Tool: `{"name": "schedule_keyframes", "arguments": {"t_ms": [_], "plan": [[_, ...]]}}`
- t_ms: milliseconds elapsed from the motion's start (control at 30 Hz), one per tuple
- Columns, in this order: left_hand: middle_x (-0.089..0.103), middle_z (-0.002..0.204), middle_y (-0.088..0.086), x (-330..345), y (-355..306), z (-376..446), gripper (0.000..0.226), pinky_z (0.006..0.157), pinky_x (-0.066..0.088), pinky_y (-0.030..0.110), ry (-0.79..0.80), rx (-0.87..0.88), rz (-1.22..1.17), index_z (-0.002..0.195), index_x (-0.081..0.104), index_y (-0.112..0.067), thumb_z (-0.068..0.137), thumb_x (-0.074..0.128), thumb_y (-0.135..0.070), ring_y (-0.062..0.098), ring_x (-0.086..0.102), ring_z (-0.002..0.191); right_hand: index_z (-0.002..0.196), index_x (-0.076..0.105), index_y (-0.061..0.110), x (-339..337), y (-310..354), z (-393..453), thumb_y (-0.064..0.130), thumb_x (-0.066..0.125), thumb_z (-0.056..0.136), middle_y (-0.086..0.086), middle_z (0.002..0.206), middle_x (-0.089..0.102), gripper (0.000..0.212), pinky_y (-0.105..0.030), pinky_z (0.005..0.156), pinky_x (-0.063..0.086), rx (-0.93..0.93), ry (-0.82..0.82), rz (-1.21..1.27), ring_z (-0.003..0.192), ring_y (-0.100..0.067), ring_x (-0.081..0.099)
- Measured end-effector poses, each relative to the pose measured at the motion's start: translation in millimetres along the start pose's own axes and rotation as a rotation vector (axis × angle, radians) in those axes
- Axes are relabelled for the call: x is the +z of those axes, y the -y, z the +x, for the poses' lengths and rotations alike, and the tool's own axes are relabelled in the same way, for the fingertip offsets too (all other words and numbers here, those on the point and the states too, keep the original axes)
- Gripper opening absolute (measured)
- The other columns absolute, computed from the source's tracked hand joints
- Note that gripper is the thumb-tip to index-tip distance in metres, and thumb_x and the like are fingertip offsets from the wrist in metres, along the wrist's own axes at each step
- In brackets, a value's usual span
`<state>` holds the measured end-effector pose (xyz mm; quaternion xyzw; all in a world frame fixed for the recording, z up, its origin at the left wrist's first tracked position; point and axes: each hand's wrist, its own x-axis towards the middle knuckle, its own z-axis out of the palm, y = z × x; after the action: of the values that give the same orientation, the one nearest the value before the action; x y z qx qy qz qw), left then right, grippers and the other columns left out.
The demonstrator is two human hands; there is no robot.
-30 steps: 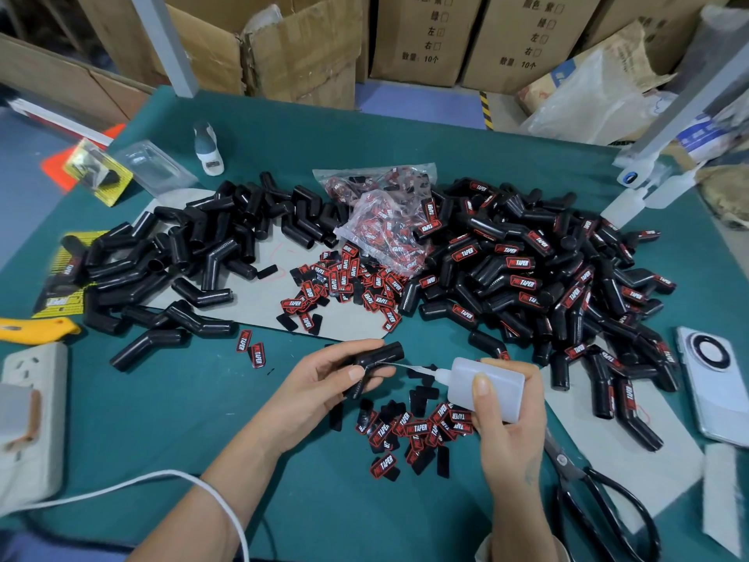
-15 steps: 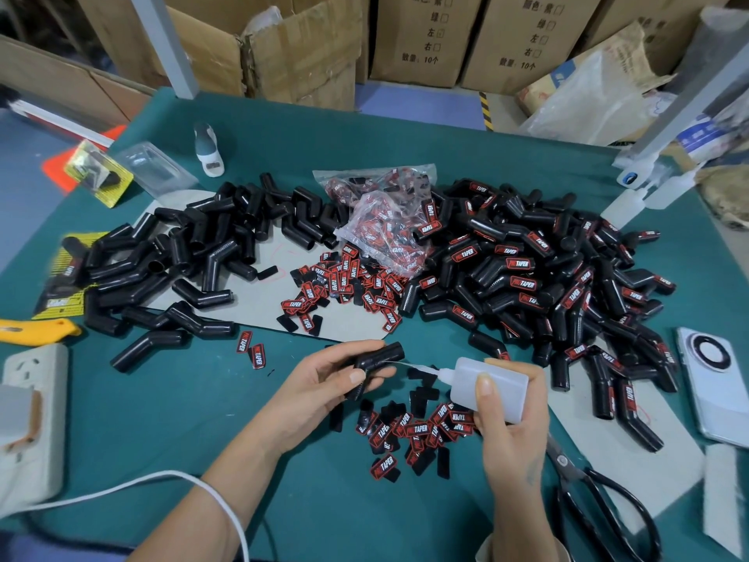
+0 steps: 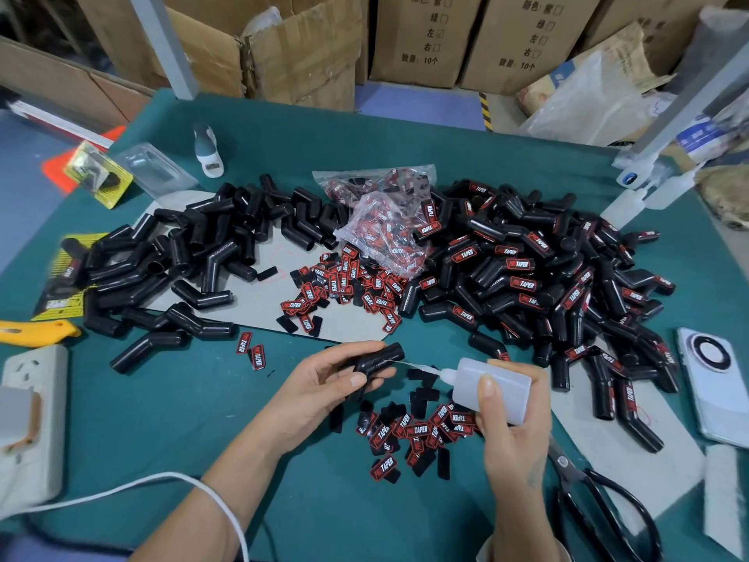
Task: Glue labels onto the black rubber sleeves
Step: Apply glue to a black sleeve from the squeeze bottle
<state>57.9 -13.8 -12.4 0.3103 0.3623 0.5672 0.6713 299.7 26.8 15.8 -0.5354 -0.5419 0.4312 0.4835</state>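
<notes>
My left hand (image 3: pixel 324 383) grips a bent black rubber sleeve (image 3: pixel 381 358) above the green table. A white glue bottle (image 3: pixel 492 389) lies sideways in my right hand (image 3: pixel 510 432), its thin nozzle touching the sleeve's side. Red-and-black labels (image 3: pixel 417 434) lie scattered on the table just below both hands. A pile of plain black sleeves (image 3: pixel 182 261) covers the left side. On the right is a large heap of labelled sleeves (image 3: pixel 547 277). More loose labels (image 3: pixel 344 290) and a clear bag of labels (image 3: pixel 385 221) sit in the middle.
Black scissors (image 3: pixel 600 500) lie at the lower right, a phone (image 3: pixel 717 383) at the right edge. A white power strip (image 3: pixel 28 419) with a cable and a yellow knife (image 3: pixel 32 332) are at the left. Spare glue bottles (image 3: pixel 640 198) stand far right; cardboard boxes (image 3: pixel 425 34) line the back.
Both hands stay almost where they were. The bottle's nozzle has remained against the held sleeve, with only a slight shift of the right hand.
</notes>
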Motion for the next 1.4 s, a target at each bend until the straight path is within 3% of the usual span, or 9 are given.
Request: {"name": "schedule_keyframes", "arguments": {"t_ms": [133, 467, 800, 1100, 1400], "plan": [[0.063, 0.139, 0.025, 0.2, 1.3, 0.5, 0.041, 0.105, 0.052, 0.034, -0.019, 0.004, 0.0, 0.136, 0.065, -0.005, 0.097, 0.058, 0.003, 0.042, 0.061, 0.129, 0.107, 0.06, 0.041, 0.6, 0.4, -0.8, 0.055, 0.063, 0.088, 0.007, 0.106, 0.065, 0.025, -0.022, 0.064, 0.053, 0.004, 0.014, 0.01, 0.088, -0.016, 0.066], [0.063, 0.139, 0.024, 2.0, -0.8, 0.0, 0.045, 0.105, 0.052, 0.035, -0.033, 0.007, 0.02, 0.141, 0.055, 0.003, 0.096, 0.058, 0.004, 0.041, 0.062, 0.129, 0.111, 0.06, 0.037, -1.1, -1.9, -0.1, 0.056, 0.064, 0.088, 0.003, 0.107, 0.065, 0.03, -0.032, 0.067, 0.055, 0.016, -0.003, 0.003, 0.092, -0.024, 0.067], [0.064, 0.138, 0.024, 3.1, -1.5, -0.7, 0.047, 0.105, 0.053, 0.034, -0.035, 0.009, 0.024, 0.142, 0.054, 0.004, 0.095, 0.061, 0.002, 0.041, 0.062, 0.128, 0.11, 0.06, 0.038, -1.1, -4.2, 0.7, 0.059, 0.063, 0.089, 0.005, 0.103, 0.065, 0.031, -0.026, 0.063, 0.054, -0.002, 0.01, -0.007, 0.085, -0.018, 0.066], [0.062, 0.14, 0.024, 1.8, -0.7, -0.9, 0.043, 0.105, 0.052, 0.035, -0.034, 0.007, 0.015, 0.139, 0.062, -0.004, 0.097, 0.059, 0.002, 0.041, 0.062, 0.129, 0.11, 0.06, 0.033, -3.4, -7.7, 2.2, 0.054, 0.063, 0.09, -0.004, 0.105, 0.065, 0.029, -0.041, 0.068, 0.05, 0.001, -0.032, 0.012, 0.087, -0.025, 0.064], [0.062, 0.141, 0.024, 0.2, 0.3, -0.8, 0.042, 0.105, 0.051, 0.034, -0.025, 0.006, 0.023, 0.139, 0.063, -0.007, 0.098, 0.059, 0.001, 0.042, 0.06, 0.13, 0.112, 0.06, 0.032, -3.8, -8.8, 2.1, 0.056, 0.063, 0.091, -0.006, 0.105, 0.064, 0.033, -0.039, 0.066, 0.051, -0.004, -0.022, 0.001, 0.086, -0.025, 0.064]]}}
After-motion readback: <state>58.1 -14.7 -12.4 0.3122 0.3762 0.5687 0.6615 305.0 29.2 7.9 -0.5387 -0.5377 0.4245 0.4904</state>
